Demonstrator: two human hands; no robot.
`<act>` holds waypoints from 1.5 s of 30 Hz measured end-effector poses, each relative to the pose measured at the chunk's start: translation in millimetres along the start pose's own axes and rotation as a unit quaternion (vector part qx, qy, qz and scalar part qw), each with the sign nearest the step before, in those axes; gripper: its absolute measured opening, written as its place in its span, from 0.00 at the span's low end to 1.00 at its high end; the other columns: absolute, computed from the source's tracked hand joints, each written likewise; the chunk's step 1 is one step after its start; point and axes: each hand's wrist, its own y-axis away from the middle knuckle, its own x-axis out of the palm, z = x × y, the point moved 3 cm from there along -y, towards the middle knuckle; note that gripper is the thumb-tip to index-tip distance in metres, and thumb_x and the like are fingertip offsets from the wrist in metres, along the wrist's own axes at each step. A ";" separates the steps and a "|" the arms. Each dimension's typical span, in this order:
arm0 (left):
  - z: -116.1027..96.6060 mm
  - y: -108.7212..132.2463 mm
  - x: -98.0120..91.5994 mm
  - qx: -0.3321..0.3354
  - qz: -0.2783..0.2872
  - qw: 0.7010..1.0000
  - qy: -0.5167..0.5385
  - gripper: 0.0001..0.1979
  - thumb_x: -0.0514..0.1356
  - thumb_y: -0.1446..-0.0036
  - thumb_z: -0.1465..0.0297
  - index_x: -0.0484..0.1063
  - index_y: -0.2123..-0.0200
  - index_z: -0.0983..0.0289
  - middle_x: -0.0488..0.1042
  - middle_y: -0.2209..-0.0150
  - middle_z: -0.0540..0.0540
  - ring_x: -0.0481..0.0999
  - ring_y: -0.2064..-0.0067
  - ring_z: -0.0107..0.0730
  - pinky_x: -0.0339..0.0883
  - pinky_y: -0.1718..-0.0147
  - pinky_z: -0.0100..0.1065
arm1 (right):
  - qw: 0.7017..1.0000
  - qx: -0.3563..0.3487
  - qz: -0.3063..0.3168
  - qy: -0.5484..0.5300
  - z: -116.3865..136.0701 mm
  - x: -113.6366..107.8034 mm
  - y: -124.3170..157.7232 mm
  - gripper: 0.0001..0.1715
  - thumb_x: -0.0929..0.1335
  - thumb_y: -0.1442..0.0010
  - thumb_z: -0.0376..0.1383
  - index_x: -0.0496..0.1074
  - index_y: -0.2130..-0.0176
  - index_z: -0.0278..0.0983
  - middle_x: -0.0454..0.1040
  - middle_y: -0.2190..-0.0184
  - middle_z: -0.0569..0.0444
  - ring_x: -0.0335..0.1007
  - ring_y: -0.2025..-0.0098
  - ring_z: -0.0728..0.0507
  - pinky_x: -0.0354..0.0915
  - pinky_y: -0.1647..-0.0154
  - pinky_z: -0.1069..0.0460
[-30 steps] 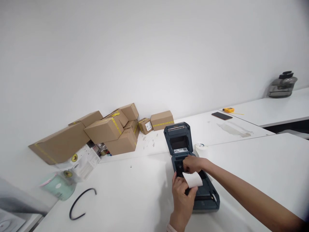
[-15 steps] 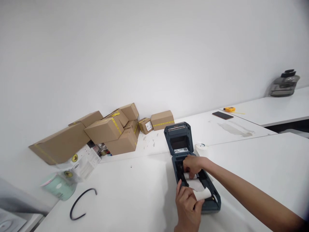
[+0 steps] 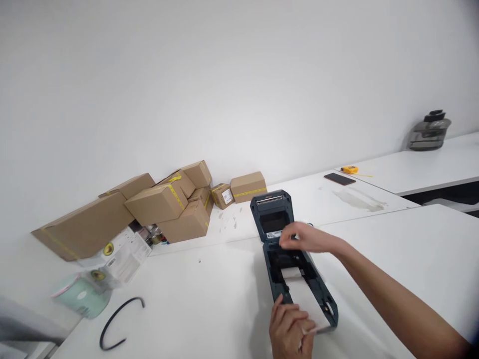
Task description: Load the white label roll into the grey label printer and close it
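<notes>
A dark blue-grey label printer (image 3: pixel 270 279) stands on the white table with its lid (image 3: pixel 275 219) swung up and back. From its inner bay a white strip of label paper (image 3: pixel 304 294) runs forward over the front edge. My left hand (image 3: pixel 290 329) is at the printer's front, fingers closed on the near end of the strip. Above the hinge end of the bay is my right hand (image 3: pixel 305 237), fingers curled in; whatever they hold, if anything, is hidden. The forearm covers part of the printer's right side.
Cardboard boxes (image 3: pixel 183 219) are piled against the wall at left. A black curved strip (image 3: pixel 112 319) and a mint-green container (image 3: pixel 84 296) lie near the left edge. A phone (image 3: pixel 340 178), a yellow tape measure (image 3: pixel 350 170) and a grey jug (image 3: pixel 429 133) are at the far right.
My right hand has risen out of the bay toward the lid. The paper, bunched up earlier, now lies flat toward the front, my left hand having pulled its end nearer.
</notes>
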 end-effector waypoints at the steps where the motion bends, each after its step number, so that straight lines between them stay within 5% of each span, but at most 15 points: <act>1: -1.5 4.8 -0.2 0.004 -0.021 1.000 0.002 0.11 0.54 0.41 0.75 0.73 0.71 0.57 0.77 0.75 0.50 0.78 0.68 0.32 0.72 0.52 0.45 | 0.993 -0.001 -0.111 -0.043 2.0 -17.9 2.0 0.17 0.63 0.36 0.46 0.76 0.62 0.39 0.79 0.60 0.51 0.75 0.58 0.42 0.65 0.54 0.50; 3: -4.7 13.4 -1.2 0.013 -0.050 0.999 0.009 0.13 0.52 0.40 0.74 0.73 0.72 0.58 0.76 0.76 0.50 0.77 0.70 0.31 0.72 0.53 0.44 | 0.945 0.015 -0.314 -0.089 2.2 -46.8 2.6 0.21 0.61 0.34 0.50 0.74 0.57 0.40 0.78 0.55 0.50 0.72 0.51 0.39 0.64 0.48 0.47; 4: -6.6 16.6 -2.3 0.017 -0.052 0.998 0.012 0.12 0.52 0.39 0.73 0.73 0.72 0.58 0.76 0.76 0.50 0.77 0.70 0.31 0.73 0.53 0.43 | 0.926 0.031 -0.366 -0.090 1.0 -55.2 -0.5 0.23 0.61 0.34 0.52 0.73 0.52 0.41 0.76 0.50 0.49 0.69 0.46 0.38 0.62 0.44 0.45; 8: -13.9 20.0 -12.5 0.028 -0.007 1.000 -0.007 0.09 0.55 0.41 0.76 0.73 0.69 0.59 0.77 0.75 0.50 0.77 0.70 0.29 0.72 0.52 0.41 | 0.930 0.068 -0.335 -0.135 -7.1 -60.3 -24.9 0.31 0.58 0.34 0.56 0.64 0.40 0.44 0.63 0.36 0.49 0.55 0.34 0.37 0.55 0.36 0.40; 13: -18.8 13.4 -24.2 0.046 -0.007 0.995 -0.087 0.12 0.56 0.44 0.81 0.72 0.72 0.58 0.75 0.78 0.49 0.76 0.73 0.27 0.74 0.53 0.38 | 0.916 0.062 -0.353 -0.179 -3.4 -47.5 -12.5 0.29 0.54 0.32 0.55 0.69 0.47 0.44 0.72 0.46 0.52 0.66 0.43 0.40 0.60 0.40 0.43; 18: -22.4 12.5 -13.9 0.088 -0.040 0.987 -0.130 0.14 0.54 0.43 0.82 0.68 0.76 0.60 0.71 0.82 0.47 0.74 0.75 0.25 0.73 0.54 0.37 | 0.911 0.050 -0.350 -0.211 14.4 -8.7 32.6 0.22 0.55 0.31 0.51 0.70 0.52 0.44 0.73 0.49 0.52 0.66 0.44 0.39 0.60 0.40 0.42; 22: -27.5 14.3 -12.4 0.108 -0.057 0.982 -0.146 0.13 0.55 0.41 0.79 0.71 0.74 0.59 0.69 0.83 0.47 0.70 0.78 0.24 0.74 0.57 0.34 | 0.919 0.032 -0.331 -0.210 22.3 32.5 72.8 0.17 0.57 0.31 0.46 0.69 0.51 0.48 0.64 0.38 0.54 0.49 0.32 0.38 0.49 0.33 0.39; 27: -34.2 7.7 -22.6 0.089 -0.059 0.982 -0.158 0.14 0.54 0.40 0.78 0.75 0.73 0.59 0.68 0.83 0.49 0.69 0.77 0.27 0.73 0.62 0.32 | 0.920 0.085 -0.326 -0.202 17.3 84.7 116.5 0.13 0.61 0.32 0.45 0.73 0.56 0.49 0.56 0.33 0.58 0.37 0.28 0.35 0.47 0.32 0.33; 31: -37.6 5.8 -25.7 0.094 -0.071 0.983 -0.141 0.13 0.55 0.39 0.77 0.76 0.72 0.60 0.69 0.81 0.51 0.69 0.76 0.28 0.72 0.64 0.32 | 0.884 0.177 -0.363 -0.236 9.4 119.7 134.8 0.14 0.64 0.36 0.49 0.72 0.54 0.50 0.55 0.33 0.56 0.42 0.29 0.33 0.50 0.33 0.32; 34: -36.5 14.0 -28.1 0.078 -0.072 0.987 -0.122 0.12 0.57 0.39 0.75 0.77 0.71 0.58 0.73 0.77 0.52 0.72 0.70 0.31 0.72 0.60 0.35 | 0.830 0.249 -0.386 -0.318 3.7 138.5 139.3 0.31 0.66 0.40 0.53 0.62 0.40 0.51 0.54 0.31 0.52 0.49 0.31 0.33 0.55 0.34 0.35; 37: -25.5 18.6 -32.1 -0.055 -0.047 0.996 -0.048 0.10 0.57 0.38 0.63 0.78 0.60 0.54 0.78 0.57 0.57 0.75 0.51 0.41 0.69 0.48 0.44 | 0.771 0.319 -0.361 -0.416 2.0 151.1 138.4 0.45 0.66 0.43 0.58 0.52 0.34 0.48 0.54 0.31 0.47 0.50 0.31 0.32 0.60 0.37 0.38; 39: -11.1 14.9 -32.3 -0.241 -0.030 0.970 0.027 0.21 0.53 0.37 0.55 0.69 0.44 0.54 0.67 0.39 0.59 0.65 0.37 0.47 0.62 0.41 0.47 | 0.741 0.354 -0.334 -0.462 4.3 154.6 136.8 0.48 0.66 0.44 0.60 0.50 0.32 0.48 0.53 0.30 0.47 0.49 0.31 0.32 0.60 0.37 0.38; 42: 7.7 4.9 -22.6 -0.522 0.003 0.838 0.157 0.38 0.53 0.40 0.50 0.48 0.31 0.57 0.48 0.29 0.58 0.50 0.30 0.46 0.57 0.37 0.40 | 0.714 0.369 -0.334 -0.493 8.9 153.1 135.3 0.51 0.66 0.44 0.60 0.46 0.31 0.47 0.49 0.29 0.48 0.47 0.30 0.33 0.55 0.34 0.38; 45: 13.3 -6.3 -8.5 -0.617 0.033 0.741 0.263 0.48 0.60 0.46 0.48 0.42 0.30 0.59 0.47 0.29 0.58 0.53 0.31 0.45 0.60 0.40 0.33 | 0.699 0.377 -0.336 -0.507 8.9 154.0 135.3 0.55 0.67 0.44 0.60 0.41 0.30 0.48 0.51 0.30 0.46 0.50 0.31 0.32 0.56 0.36 0.37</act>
